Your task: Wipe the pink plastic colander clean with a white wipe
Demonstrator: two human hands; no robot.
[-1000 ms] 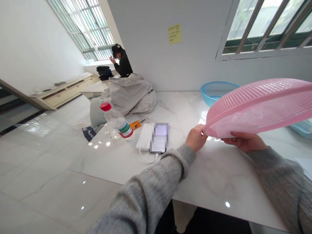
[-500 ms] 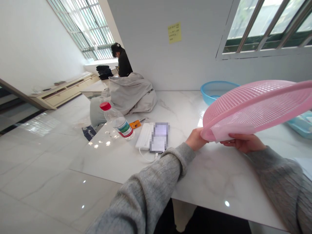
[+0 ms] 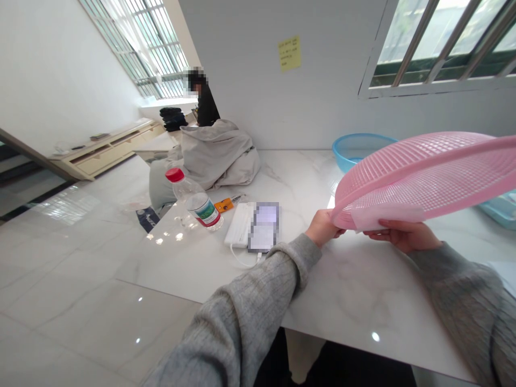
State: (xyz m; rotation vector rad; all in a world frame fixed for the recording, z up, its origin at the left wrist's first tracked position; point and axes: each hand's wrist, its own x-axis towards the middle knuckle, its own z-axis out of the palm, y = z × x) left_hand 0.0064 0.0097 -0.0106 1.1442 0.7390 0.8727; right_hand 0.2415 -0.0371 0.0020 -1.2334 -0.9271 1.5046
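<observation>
Right hand (image 3: 403,235): fingers (image 3: 387,224) extended and close together, curled under the lower rim of a pink plastic basket (image 3: 423,177), with a white pad (image 3: 385,217) lying between them and the mesh; cloth or sponge, cannot tell. Left hand (image 3: 322,228): closed on the basket's rim at its left edge; fingertips mostly hidden behind the rim. Basket held tilted in the air between both hands, above the right part of a white marble-veined table (image 3: 342,290), hollow side facing the person, not touching the top.

Grey knit sleeves (image 3: 245,309) run from both wrists toward the near edge. On the table, left of the left hand: a white rectangular pack with a cable (image 3: 239,226), a phone (image 3: 264,228) (blurred) lying on it, an orange item (image 3: 223,205) just beyond, and a red-capped plastic water bottle (image 3: 193,201) lying on its side. Far right: a blue plastic basin (image 3: 355,150) against the wall; a pale blue tray (image 3: 500,212) at the right, partly behind the basket.

Far left, beyond the table: beige bedding (image 3: 217,153) heaped on the floor; a second person (image 3: 206,105) in black beside it, near dark folded clothes (image 3: 173,118). A yellow sticky note (image 3: 289,54) is on the wall.
</observation>
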